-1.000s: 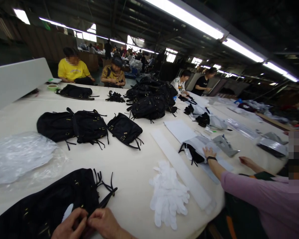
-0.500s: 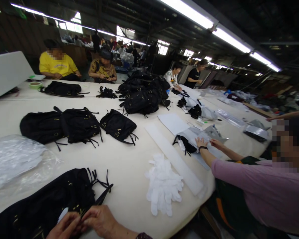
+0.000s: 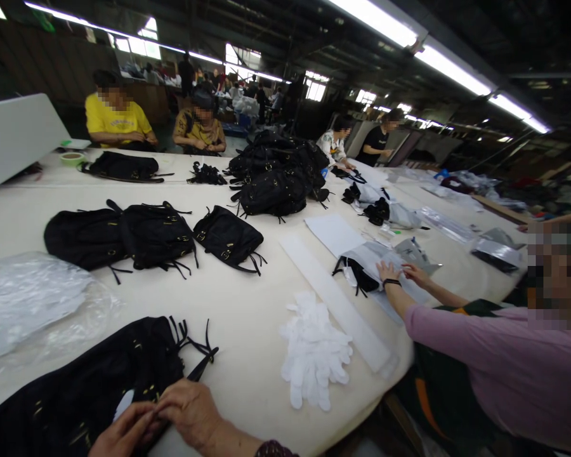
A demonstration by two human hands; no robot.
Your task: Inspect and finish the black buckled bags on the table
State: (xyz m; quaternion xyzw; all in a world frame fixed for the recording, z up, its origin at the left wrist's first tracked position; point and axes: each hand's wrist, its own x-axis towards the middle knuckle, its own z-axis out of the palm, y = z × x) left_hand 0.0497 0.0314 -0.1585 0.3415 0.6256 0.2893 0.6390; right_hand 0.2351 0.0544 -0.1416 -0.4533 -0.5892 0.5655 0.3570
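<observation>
A black bag (image 3: 109, 362) with gold-coloured fittings and thin straps lies at the lower left of the pale table (image 3: 247, 330). Over its near edge, my left hand (image 3: 128, 431) has its fingers pinched together beside a small white tag (image 3: 124, 404). My right hand (image 3: 190, 409) meets it there, thumb and fingers closed at the bag's fittings by a strap. What lies between the fingertips of both hands is too small to make out. White gloves (image 3: 314, 349) lie in a pile to the right of my hands.
More black bags (image 3: 157, 236) lie beyond, with a heap of them (image 3: 276, 174) further back. Clear plastic (image 3: 33, 304) is at left, a white strip (image 3: 337, 304) at right. A person in pink (image 3: 495, 355) handles a wrapped bag (image 3: 361, 270). Other people sit or stand behind.
The view has shifted slightly. My right hand has risen a little at the bag's fittings and its fingers are more bunched. Both hands stay together at the bag.
</observation>
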